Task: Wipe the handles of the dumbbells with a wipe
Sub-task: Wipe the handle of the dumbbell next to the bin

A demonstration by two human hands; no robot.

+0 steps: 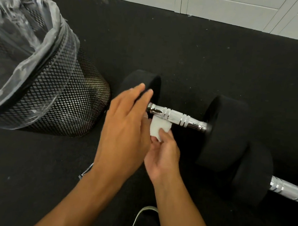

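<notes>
A black dumbbell lies on the dark floor mat, and its chrome handle [177, 117] runs from its left head [152, 83] to its right head [227, 130]. My right hand [162, 155] pinches a folded white wipe [159, 127] just below the left part of that handle. My left hand [125, 127] hovers over the left head with fingers straight, its fingertips at the head's edge. A second dumbbell lies at the right, with its handle [289, 191] partly out of frame.
A black mesh waste bin [59, 94] with a clear plastic liner stands at the left, close to the dumbbell's left head. A white wall base [225, 9] runs along the back. My shoe [144, 218] shows at the bottom.
</notes>
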